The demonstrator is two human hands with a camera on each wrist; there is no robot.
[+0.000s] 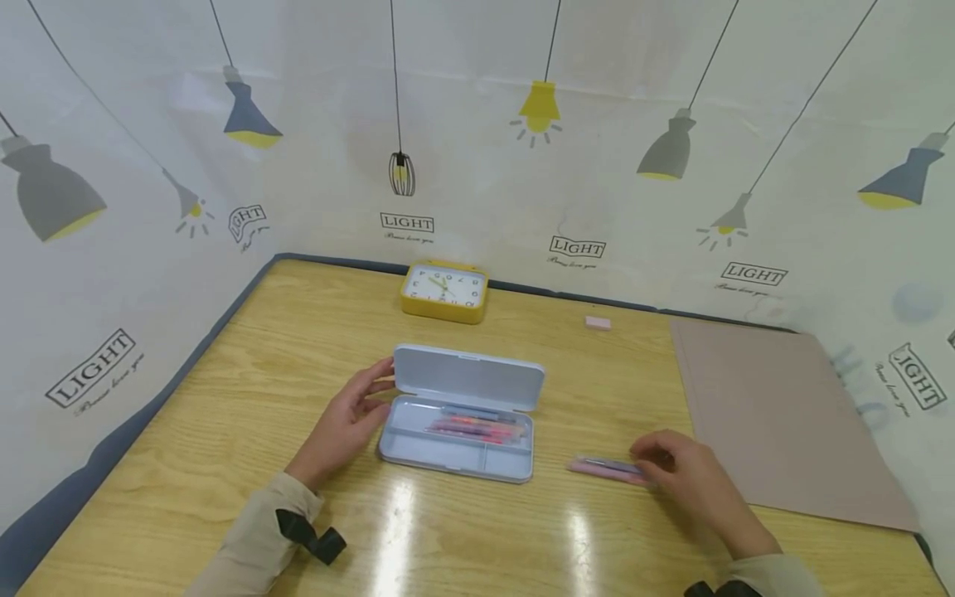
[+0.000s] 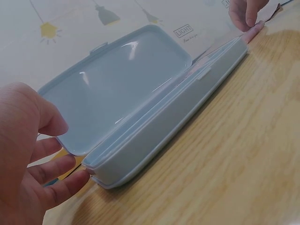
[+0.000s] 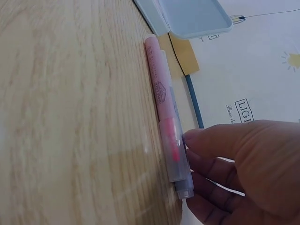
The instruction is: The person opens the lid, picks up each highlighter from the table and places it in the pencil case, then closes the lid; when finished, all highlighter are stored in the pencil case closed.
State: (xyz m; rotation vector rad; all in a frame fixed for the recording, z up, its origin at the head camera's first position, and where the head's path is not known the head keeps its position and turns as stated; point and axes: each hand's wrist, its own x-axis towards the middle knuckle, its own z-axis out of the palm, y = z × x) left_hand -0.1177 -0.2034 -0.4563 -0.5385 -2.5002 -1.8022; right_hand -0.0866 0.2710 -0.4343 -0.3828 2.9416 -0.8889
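Note:
A light blue pencil case (image 1: pixel 448 456) stands on the table with its lid (image 1: pixel 468 377) raised. Several pink and bluish pens (image 1: pixel 477 427) lie in its rear compartment; the front ones show nothing in them. My left hand (image 1: pixel 346 423) rests at the case's left end, thumb by the lid's corner and fingers extended along the end, touching it. To the right of the case, my right hand (image 1: pixel 690 477) holds a pink highlighter (image 3: pixel 159 84) and a greyish-purple pen (image 3: pixel 185 185) side by side near their ends. Its fingertips are partly hidden behind the pens.
A yellow clock (image 1: pixel 445 292) stands at the back of the table (image 1: pixel 298 332), its numerals upside down. A pink eraser (image 1: pixel 598 322) lies near the back edge. At the right is a flat pinkish-grey mat (image 1: pixel 783 423). Lamp-printed cloth (image 1: pixel 477 166) surrounds the table's back and sides.

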